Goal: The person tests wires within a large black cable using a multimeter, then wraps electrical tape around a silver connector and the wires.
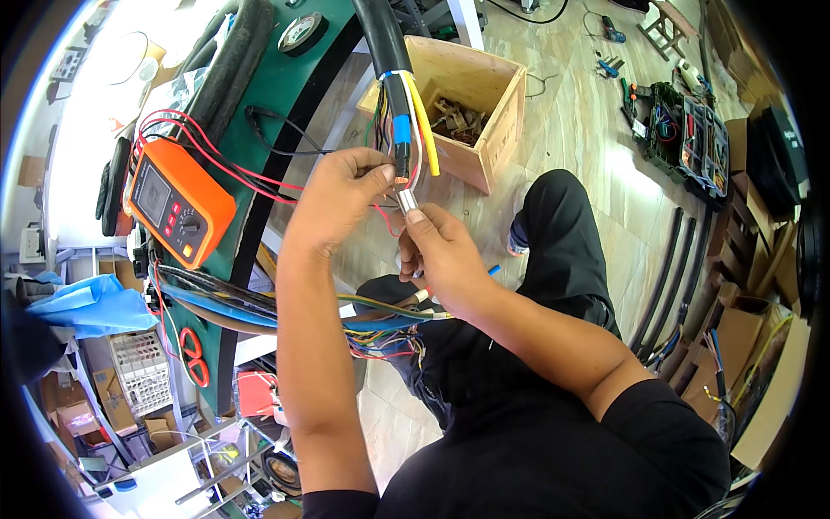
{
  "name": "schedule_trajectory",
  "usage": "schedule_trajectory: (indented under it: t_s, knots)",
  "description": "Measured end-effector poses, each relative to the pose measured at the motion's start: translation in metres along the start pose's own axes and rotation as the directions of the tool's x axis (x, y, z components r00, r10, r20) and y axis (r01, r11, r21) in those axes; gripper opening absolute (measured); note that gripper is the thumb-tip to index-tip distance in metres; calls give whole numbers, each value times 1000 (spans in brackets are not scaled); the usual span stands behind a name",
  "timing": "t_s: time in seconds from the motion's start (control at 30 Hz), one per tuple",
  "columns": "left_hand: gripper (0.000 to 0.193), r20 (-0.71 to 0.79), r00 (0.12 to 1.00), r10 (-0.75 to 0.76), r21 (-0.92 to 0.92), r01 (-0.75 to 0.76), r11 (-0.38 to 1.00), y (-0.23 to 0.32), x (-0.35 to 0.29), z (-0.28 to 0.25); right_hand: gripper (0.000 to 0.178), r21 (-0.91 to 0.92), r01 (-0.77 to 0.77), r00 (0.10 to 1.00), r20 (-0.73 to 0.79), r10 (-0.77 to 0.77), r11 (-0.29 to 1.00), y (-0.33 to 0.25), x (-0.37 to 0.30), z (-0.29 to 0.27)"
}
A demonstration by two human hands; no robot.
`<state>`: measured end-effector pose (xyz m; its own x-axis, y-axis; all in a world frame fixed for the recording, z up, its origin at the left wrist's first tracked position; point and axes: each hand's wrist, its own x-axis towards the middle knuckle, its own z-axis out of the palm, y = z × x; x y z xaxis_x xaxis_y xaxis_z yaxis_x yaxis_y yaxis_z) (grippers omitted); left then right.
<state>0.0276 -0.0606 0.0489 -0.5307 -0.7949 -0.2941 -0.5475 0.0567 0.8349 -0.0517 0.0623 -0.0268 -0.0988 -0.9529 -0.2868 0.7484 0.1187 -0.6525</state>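
Two hands (344, 192) (443, 255) at black cable (380, 39), silver sleeve (406, 201), illegibly lettered orange meter (180, 203)

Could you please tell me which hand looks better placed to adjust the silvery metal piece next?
Probably the right hand: it holds the silvery metal piece by its lower end, whereas the left hand is higher in the picture, by the exposed copper.
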Motion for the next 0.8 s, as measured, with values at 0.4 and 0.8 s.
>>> schedule_trajectory:
  t_s: [0.4, 0.8]
  knots:
    - [19, 54, 998, -11, 111, 5, 994, 14, 2, -5, 28, 66, 33, 999, -23, -32, 997, 2, 3, 9]
    - [17, 42, 999, -1, 93, -3, 996, 16, -1, -2, 27, 42, 38, 999, -18, -37, 998, -1, 6, 9]
